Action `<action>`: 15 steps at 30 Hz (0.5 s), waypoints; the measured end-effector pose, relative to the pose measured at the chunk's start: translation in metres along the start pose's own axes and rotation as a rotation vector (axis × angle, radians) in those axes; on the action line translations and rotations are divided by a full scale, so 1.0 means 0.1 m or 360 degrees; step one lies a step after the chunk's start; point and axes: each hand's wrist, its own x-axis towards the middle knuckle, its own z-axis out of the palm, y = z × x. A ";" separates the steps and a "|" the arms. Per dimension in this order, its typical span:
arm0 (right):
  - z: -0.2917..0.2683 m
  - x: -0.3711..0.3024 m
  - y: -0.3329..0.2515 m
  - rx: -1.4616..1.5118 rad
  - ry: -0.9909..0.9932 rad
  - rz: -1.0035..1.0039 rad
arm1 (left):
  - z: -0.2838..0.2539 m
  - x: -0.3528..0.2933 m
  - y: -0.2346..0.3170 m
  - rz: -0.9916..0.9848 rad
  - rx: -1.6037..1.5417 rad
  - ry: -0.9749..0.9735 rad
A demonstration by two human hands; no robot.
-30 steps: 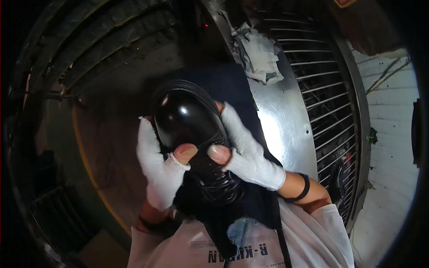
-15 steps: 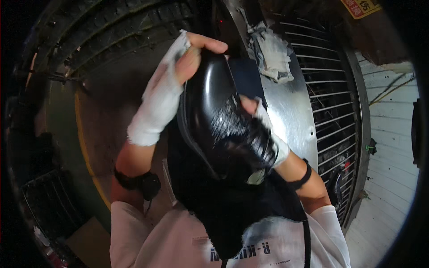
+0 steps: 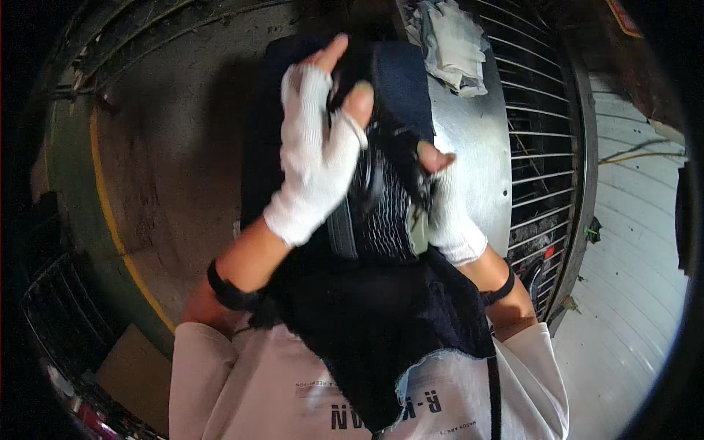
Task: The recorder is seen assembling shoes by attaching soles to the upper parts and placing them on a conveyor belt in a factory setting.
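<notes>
A glossy black piece, looking like a shoe or boot with a crinkled surface [image 3: 383, 213], lies in front of me between my hands. A ribbed grey-black strip runs along its left side, and a pale greenish part shows at its lower right. My left hand [image 3: 319, 139], in a white fingerless glove, is on its upper left side, thumb bent over it and the other fingers partly hidden. My right hand [image 3: 449, 202], gloved alike, grips its right side, thumb on top and fingers out of sight. Beneath lies a dark navy cloth [image 3: 405, 81].
A shiny metal surface [image 3: 477, 147] stands on the right, with a pile of white and grey gloves [image 3: 453, 48] at its far end. Beyond it is a metal grille [image 3: 539, 158]. Dark racks [image 3: 128, 37] stand at the far left, above a floor with a yellow line [image 3: 110, 205].
The black piece has turned and tipped in my hands, now showing its crinkled surface and ribbed strip. My left hand has moved right and closer to my right hand.
</notes>
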 end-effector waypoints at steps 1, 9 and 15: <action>0.20 0.07 -0.02 0.0006 -0.0022 0.0023 | -0.02 0.11 -0.09 -0.0159 -0.0193 -0.0041; 0.73 0.75 -0.03 0.0134 -0.0289 0.0140 | -0.01 -0.78 -0.68 -0.1458 -0.1468 -0.0122; 0.83 0.85 -0.20 -0.0219 -0.0267 -0.0224 | 0.38 -0.82 -0.96 -0.1064 -0.1223 0.0265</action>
